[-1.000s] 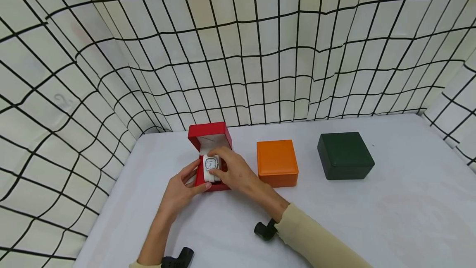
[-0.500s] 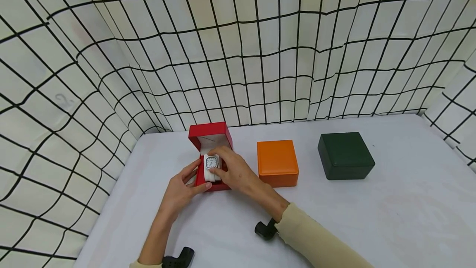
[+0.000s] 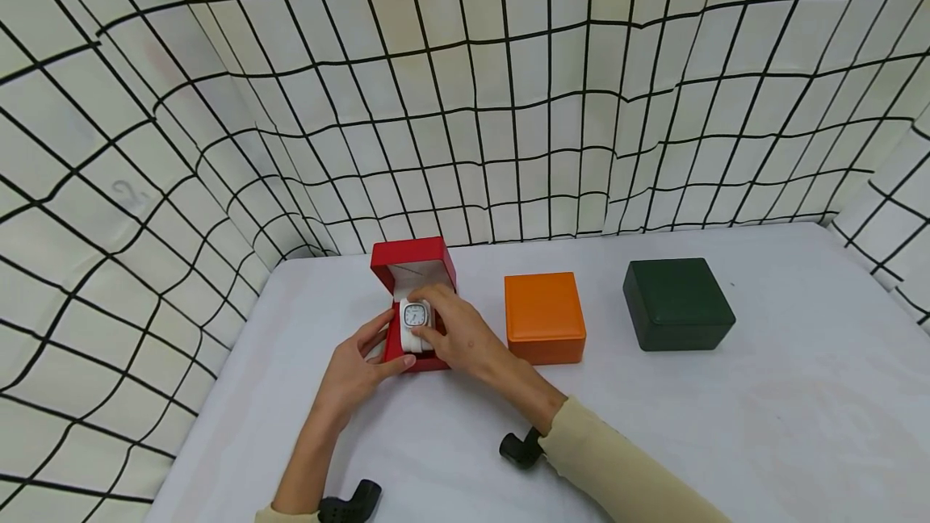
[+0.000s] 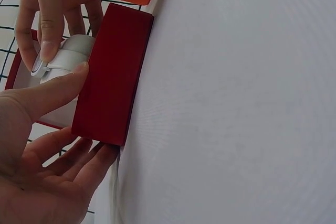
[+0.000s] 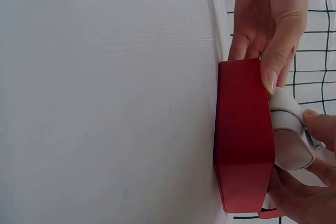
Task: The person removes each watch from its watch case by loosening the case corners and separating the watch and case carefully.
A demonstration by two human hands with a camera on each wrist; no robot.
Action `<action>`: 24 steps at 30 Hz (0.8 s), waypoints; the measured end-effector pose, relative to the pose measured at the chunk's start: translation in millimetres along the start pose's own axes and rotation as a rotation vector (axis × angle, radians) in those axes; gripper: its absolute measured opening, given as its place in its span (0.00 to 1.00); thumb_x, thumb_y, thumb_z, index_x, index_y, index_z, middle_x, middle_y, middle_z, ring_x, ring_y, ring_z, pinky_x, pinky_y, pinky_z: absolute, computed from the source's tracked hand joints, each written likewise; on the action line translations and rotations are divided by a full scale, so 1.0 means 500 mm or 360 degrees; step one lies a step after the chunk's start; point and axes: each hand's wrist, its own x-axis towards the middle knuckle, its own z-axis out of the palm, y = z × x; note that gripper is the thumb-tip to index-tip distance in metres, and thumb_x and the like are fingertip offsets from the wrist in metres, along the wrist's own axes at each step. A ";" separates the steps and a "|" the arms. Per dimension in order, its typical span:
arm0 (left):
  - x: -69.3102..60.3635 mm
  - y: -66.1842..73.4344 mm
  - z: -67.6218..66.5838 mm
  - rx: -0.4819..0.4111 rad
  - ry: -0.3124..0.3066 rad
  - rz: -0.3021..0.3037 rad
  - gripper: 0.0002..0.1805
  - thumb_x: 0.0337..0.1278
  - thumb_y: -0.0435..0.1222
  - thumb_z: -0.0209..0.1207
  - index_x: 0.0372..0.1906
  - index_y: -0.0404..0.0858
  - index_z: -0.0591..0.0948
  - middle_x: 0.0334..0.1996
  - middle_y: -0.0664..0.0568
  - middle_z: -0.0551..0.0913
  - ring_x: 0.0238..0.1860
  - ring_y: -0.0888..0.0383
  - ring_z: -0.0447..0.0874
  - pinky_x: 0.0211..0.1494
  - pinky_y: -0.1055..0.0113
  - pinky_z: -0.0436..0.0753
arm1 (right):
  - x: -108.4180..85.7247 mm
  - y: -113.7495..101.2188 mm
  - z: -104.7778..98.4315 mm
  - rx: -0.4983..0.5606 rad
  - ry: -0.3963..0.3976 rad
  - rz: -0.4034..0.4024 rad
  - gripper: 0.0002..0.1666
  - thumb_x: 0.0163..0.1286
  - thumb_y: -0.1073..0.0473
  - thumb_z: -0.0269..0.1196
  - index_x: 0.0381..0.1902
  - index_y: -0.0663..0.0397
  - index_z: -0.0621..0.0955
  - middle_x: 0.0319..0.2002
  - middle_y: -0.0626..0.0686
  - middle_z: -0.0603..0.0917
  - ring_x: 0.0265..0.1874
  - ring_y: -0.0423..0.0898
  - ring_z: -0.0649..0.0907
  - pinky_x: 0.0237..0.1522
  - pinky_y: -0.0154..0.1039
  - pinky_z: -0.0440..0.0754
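Observation:
A white wristwatch (image 3: 416, 315) with a squarish silver case is wrapped round a pale cushion in an open red box (image 3: 411, 252). My right hand (image 3: 465, 337) pinches the watch at its case between thumb and fingers. With its thumb at the box's front rim and its fingers along the left side, my left hand (image 3: 352, 374) grips the box. In the left wrist view the watch (image 4: 71, 59) rises above the red front wall (image 4: 113, 77). Seen from the right wrist, the strap and cushion (image 5: 289, 124) protrude over the rim. The cushion's lower end is hidden.
A closed orange box (image 3: 543, 313) stands just right of the red one, close to my right forearm. Farther right is a closed dark green box (image 3: 677, 303). Behind the white-covered table (image 3: 726, 442) rises a black grid net (image 3: 508, 103) over white cloth.

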 end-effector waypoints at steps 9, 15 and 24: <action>0.001 0.002 0.001 -0.0006 0.0002 0.0000 0.47 0.59 0.38 0.73 0.81 0.49 0.63 0.81 0.43 0.63 0.80 0.41 0.64 0.67 0.53 0.81 | 0.001 -0.003 -0.003 0.0028 -0.0003 0.0020 0.27 0.72 0.62 0.68 0.67 0.52 0.75 0.64 0.54 0.79 0.61 0.50 0.81 0.67 0.44 0.82; 0.000 0.004 0.002 0.0004 0.0008 0.0011 0.47 0.59 0.38 0.73 0.81 0.49 0.63 0.81 0.43 0.62 0.80 0.40 0.64 0.67 0.52 0.81 | 0.005 -0.008 -0.009 0.0095 0.0009 0.0030 0.27 0.73 0.61 0.67 0.67 0.51 0.75 0.64 0.54 0.79 0.60 0.49 0.80 0.66 0.44 0.83; -0.003 0.001 0.001 0.0008 0.0012 -0.0001 0.47 0.59 0.36 0.73 0.81 0.48 0.63 0.81 0.41 0.63 0.80 0.38 0.64 0.66 0.51 0.82 | 0.004 -0.009 -0.007 0.0106 0.0014 0.0043 0.27 0.73 0.61 0.67 0.68 0.52 0.74 0.65 0.54 0.78 0.62 0.50 0.80 0.67 0.44 0.83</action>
